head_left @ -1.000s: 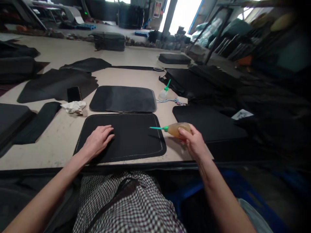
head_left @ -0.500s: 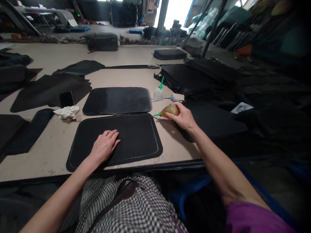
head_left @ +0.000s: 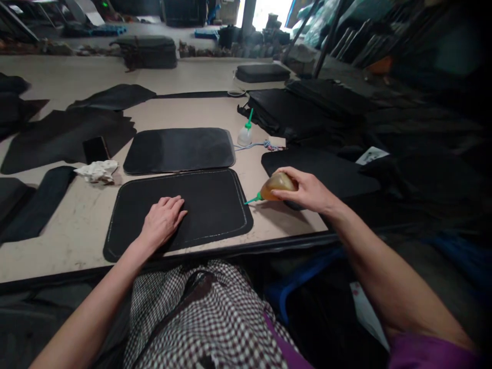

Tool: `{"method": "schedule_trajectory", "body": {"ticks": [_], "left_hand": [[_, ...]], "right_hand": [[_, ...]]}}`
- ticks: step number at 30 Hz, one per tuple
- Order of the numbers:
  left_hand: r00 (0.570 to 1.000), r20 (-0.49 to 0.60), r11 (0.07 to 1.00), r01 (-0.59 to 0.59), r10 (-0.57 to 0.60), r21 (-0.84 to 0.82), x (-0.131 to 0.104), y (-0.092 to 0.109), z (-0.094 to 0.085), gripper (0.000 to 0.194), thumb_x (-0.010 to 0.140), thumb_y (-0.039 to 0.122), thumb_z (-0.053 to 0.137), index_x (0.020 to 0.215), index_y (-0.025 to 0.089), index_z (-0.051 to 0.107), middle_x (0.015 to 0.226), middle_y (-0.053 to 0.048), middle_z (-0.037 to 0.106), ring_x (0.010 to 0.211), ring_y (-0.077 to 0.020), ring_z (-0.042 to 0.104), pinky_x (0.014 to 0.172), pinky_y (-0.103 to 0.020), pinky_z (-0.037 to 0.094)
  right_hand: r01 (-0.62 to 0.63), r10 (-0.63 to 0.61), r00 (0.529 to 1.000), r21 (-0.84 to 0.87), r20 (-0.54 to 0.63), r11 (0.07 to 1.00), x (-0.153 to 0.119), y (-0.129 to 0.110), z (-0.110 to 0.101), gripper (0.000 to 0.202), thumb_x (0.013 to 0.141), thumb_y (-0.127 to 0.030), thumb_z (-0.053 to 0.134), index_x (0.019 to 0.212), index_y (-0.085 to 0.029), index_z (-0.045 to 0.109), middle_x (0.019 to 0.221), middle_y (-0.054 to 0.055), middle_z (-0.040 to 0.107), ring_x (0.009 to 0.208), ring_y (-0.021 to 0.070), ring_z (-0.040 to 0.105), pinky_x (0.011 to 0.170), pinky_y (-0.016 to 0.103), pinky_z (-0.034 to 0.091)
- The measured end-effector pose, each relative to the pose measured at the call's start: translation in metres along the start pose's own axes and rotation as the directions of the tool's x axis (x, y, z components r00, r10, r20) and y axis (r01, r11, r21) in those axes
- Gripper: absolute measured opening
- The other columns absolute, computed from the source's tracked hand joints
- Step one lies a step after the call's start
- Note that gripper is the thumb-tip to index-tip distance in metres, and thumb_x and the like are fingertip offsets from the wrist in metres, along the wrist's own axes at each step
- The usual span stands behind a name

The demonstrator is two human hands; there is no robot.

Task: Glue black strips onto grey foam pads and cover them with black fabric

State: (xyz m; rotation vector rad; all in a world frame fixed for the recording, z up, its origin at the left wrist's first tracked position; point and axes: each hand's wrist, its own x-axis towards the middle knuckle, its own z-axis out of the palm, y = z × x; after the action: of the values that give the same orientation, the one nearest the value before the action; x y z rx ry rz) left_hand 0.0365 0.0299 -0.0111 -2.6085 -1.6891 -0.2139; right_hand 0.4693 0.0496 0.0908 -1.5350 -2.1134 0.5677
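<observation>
A black rounded panel (head_left: pixel 207 205) lies flat at the table's front, with a thin pale line running just inside its edge. My left hand (head_left: pixel 163 219) rests flat on this panel, fingers stretched out. In my right hand (head_left: pixel 307 190) is a squeeze bottle (head_left: pixel 277 186) of amber liquid, tipped sideways. Its green nozzle points left, and the tip is at the panel's right edge; whether it touches I cannot tell. Behind lies a second black panel (head_left: pixel 179 149), slightly glossy. A whitish bottle with a green nozzle (head_left: pixel 245 134) stands upright to its right.
On the left are a crumpled white cloth (head_left: pixel 98 171), a dark phone (head_left: pixel 96 150) and black sheets (head_left: pixel 65 136). Stacked black material (head_left: pixel 292 110) covers the right side, near a knotted cord (head_left: pixel 269 145). The table's front edge (head_left: pixel 230 251) runs close to my lap.
My right hand has brought the squeeze bottle toward me along the panel's right edge, from its far corner to partway down. My left hand stays on the panel. The view has shifted slightly.
</observation>
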Motion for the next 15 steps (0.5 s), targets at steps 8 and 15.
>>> {"method": "schedule_trajectory", "body": {"ticks": [8,15], "left_hand": [[1.000,-0.017,1.000,-0.008,0.008,-0.023,-0.002,0.003,-0.003,0.048,0.105,0.048,0.037,0.137,0.021,0.061,0.145,-0.012,0.060,0.126,-0.0353,0.053,0.094,-0.052,0.052],[0.999,-0.039,0.990,0.016,-0.021,-0.138,-0.004,-0.002,0.000,0.045,0.103,0.048,0.042,0.133,0.023,0.064,0.144,-0.011,0.061,0.127,-0.0333,0.054,0.100,-0.052,0.051]], "right_hand": [[-0.141,0.131,0.988,0.146,0.079,0.979,-0.075,-0.015,-0.001,0.053,0.081,-0.054,0.079,0.124,-0.026,0.065,0.116,0.005,0.070,0.101,0.0293,0.067,0.086,0.038,0.056],[-0.338,0.300,0.934,0.746,0.193,0.574,-0.097,-0.013,0.038,0.066,0.081,-0.062,0.069,0.132,-0.023,0.060,0.101,0.010,0.071,0.066,0.0223,0.063,0.045,0.029,0.045]]}}
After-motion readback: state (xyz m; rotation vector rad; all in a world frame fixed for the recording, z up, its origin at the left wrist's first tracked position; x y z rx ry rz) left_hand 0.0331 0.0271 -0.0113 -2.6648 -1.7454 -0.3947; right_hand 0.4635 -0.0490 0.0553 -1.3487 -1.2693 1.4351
